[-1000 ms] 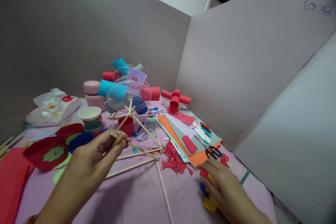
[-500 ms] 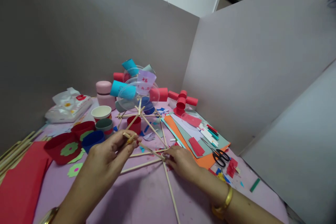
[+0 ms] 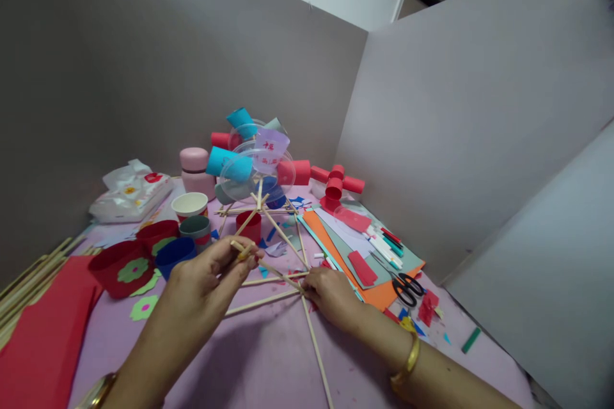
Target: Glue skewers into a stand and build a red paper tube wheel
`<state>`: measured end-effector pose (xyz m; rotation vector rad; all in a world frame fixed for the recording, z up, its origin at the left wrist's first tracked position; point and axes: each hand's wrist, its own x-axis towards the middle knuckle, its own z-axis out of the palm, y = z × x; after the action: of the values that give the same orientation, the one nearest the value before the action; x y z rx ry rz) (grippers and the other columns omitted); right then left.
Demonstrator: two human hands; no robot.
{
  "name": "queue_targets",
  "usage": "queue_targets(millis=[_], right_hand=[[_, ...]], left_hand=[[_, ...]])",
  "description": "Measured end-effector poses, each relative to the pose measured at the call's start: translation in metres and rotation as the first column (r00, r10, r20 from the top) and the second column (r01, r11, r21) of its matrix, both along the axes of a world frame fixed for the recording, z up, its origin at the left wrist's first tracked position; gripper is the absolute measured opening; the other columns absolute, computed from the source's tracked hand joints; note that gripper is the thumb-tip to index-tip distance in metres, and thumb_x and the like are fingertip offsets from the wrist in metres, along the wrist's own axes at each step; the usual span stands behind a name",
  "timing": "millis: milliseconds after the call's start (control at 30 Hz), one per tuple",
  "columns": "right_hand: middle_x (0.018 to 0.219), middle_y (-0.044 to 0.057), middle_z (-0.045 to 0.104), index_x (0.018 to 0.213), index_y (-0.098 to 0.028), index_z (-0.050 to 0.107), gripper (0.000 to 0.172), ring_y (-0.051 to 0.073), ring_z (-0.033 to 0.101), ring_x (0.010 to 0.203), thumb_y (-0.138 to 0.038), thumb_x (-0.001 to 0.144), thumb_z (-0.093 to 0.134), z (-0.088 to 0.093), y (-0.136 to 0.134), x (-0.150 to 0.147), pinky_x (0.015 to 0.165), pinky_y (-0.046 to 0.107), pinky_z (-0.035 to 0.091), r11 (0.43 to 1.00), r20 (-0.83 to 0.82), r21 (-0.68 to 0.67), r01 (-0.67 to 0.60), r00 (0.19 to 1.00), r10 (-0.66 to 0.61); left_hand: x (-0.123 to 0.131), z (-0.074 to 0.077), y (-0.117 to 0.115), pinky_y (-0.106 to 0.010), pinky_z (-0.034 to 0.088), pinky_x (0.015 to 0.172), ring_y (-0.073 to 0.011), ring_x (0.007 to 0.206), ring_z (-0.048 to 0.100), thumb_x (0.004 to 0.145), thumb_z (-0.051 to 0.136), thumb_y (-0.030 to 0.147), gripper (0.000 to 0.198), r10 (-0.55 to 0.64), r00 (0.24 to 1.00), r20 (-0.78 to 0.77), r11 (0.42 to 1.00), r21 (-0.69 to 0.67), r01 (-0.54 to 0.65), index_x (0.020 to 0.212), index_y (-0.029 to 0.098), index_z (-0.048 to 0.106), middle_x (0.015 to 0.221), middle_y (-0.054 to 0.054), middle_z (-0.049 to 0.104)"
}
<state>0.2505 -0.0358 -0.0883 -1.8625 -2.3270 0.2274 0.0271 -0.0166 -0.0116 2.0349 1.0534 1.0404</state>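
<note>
A frame of thin wooden sticks (image 3: 281, 239) stands on the pink table (image 3: 268, 364). My left hand (image 3: 206, 278) is raised and pinches one stick end between thumb and fingers. My right hand (image 3: 330, 294) rests on the table, fingers closed round the joint where several sticks meet. Behind the frame stands a paper-cup windmill (image 3: 252, 156) with blue and red cups and clear plastic discs.
Red, blue and white paper cups (image 3: 158, 246) sit at the left beside red paper (image 3: 43, 339) and loose sticks. Coloured card sheets (image 3: 355, 249), markers, scissors (image 3: 407, 286) and red scraps lie at the right. Grey partition boards (image 3: 455, 128) wall the table in.
My right hand has left the coloured scraps at the right and moved left onto the stick joint. My left hand has kept its pinch on the stick.
</note>
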Motion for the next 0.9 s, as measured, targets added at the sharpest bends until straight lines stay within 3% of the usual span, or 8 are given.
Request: queue_targets(millis=[900], right_hand=[[0.085, 0.005, 0.070, 0.080, -0.018, 0.068, 0.015, 0.015, 0.062, 0.079, -0.014, 0.082, 0.054, -0.011, 0.005, 0.004, 0.063, 0.021, 0.034, 0.999, -0.039, -0.007, -0.046, 0.998, 0.046]], left_hand=[[0.000, -0.003, 0.001, -0.022, 0.043, 0.068, -0.0148, 0.078, 0.058, 0.084, 0.051, 0.041, 0.018, -0.005, 1.000, 0.019, 1.000, 0.013, 0.005, 0.088, 0.024, 0.054, 0.082, 0.003, 0.062]])
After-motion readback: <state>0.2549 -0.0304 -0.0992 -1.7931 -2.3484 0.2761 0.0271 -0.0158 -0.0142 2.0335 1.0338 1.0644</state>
